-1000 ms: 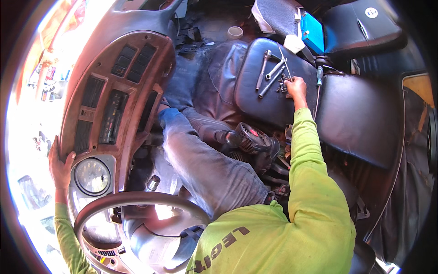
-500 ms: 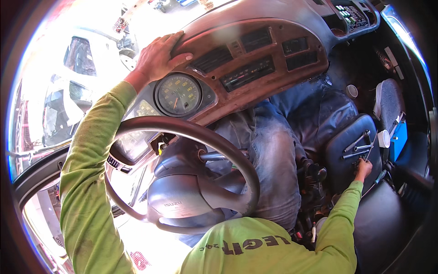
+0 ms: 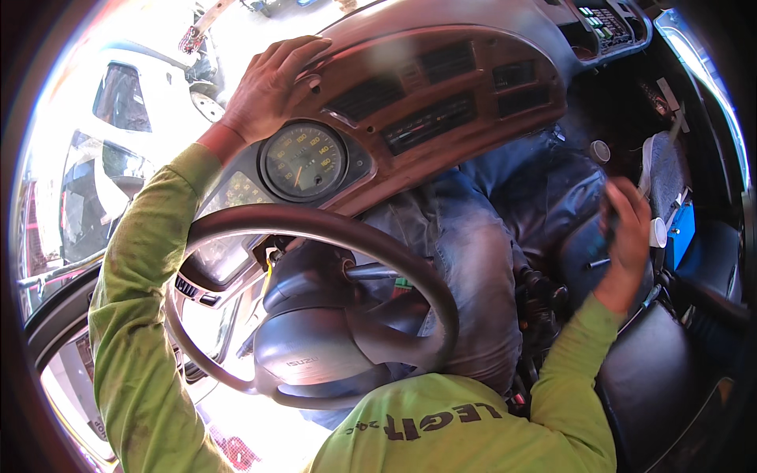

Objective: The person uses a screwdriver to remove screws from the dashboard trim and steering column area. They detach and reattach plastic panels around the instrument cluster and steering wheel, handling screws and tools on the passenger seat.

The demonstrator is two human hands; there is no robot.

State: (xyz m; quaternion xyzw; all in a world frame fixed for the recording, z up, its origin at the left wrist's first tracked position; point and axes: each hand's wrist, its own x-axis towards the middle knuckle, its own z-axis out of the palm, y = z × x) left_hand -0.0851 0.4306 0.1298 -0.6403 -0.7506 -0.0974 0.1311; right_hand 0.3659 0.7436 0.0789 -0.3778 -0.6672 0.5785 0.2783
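Observation:
Fingers stretched over the upper left edge and thumb at the front, my left hand (image 3: 268, 87) grips the brown dashboard panel (image 3: 441, 158). Just below it is the round speedometer (image 3: 303, 162). My right hand (image 3: 628, 232) is raised over the dark seat pad on the right, its fingers curled and smeared by motion. A faint thin streak rises from it, seemingly the thin rod-like tool. One silver metal tool (image 3: 599, 263) shows on the pad beside the hand; the hand and forearm cover the rest of the pad.
The steering wheel (image 3: 331, 225) stands between my arms. Gear levers (image 3: 548, 292) rise beside my right leg. White cups (image 3: 600, 151) and a blue box (image 3: 681, 238) sit at the right. An open door frame (image 3: 67, 303) is on the left.
My right hand has lifted from the tools on the seat pad and moved up and away from me. My left hand has shifted slightly, and its fingers reach further over the panel's top.

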